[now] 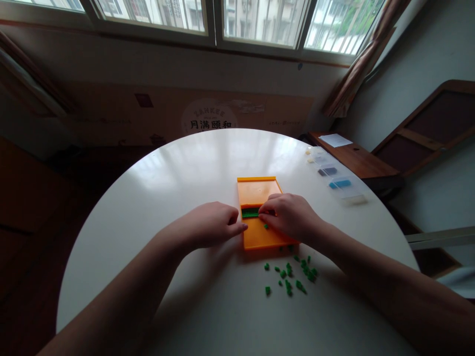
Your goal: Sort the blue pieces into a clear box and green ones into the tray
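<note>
An orange plastic tray (260, 190) lies on the table in front of me, with a green studded strip (250, 213) set across its middle. My left hand (218, 223) is at the tray's left side, fingers curled and thumb tip on the edge. Over the right part of the strip, my right hand (291, 211) has its thumb and fingers pinched together; whatever is between them is hidden. A small green piece (266, 226) rests on the tray just below the right fingertips. Several loose green pieces (289, 269) are scattered on the table nearer to me.
The round white table (148, 188) fills the middle of the view. At its right edge lies a clear plastic compartment box (326, 170) with blue and dark contents. Beyond it stands a brown wooden surface (356, 158) with a white paper (336, 140). Windows (260, 22) line the far wall.
</note>
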A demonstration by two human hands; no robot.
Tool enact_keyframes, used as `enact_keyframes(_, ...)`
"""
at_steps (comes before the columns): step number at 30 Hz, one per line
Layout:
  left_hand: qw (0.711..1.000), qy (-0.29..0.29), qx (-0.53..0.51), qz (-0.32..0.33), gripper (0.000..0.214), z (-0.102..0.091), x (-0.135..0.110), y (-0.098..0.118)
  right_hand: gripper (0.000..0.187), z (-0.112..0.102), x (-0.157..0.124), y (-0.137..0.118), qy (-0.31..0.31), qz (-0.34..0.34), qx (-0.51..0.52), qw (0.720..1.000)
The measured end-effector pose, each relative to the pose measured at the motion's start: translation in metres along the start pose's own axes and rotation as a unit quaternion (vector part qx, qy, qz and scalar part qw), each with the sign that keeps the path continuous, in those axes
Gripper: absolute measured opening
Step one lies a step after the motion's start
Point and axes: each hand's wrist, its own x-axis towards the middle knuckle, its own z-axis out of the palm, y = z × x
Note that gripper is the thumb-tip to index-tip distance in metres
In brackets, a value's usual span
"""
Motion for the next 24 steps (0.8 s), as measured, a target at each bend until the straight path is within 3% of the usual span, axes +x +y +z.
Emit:
enact_keyframes(11,1.0,-0.002,0.005,0.0,0.048,0.001,0.0,-0.001,0.015,0.0,-0.002,0.001,0.003,-0.003,0.004,1.0)
enact_keyframes(17,1.0,-0.004,0.008,-0.004,0.048,0.0,0.0,0.0,0.015,-0.014,-0.011,0.004,0.026,-0.002,0.018,1.0)
enact_keyframes(21,1.0,-0.003,0.006,-0.005,0.046,-0.001,0.001,0.001,0.014,-0.032,-0.028,-0.001,-0.01,-0.088,0.063,0.994)
enact_keyframes(24,1.0,-0.002,-0.002,-0.013,0.044,0.0,0.001,0.001,0.017,-0.042,-0.04,-0.009,-0.109,-0.187,0.067,0.974)
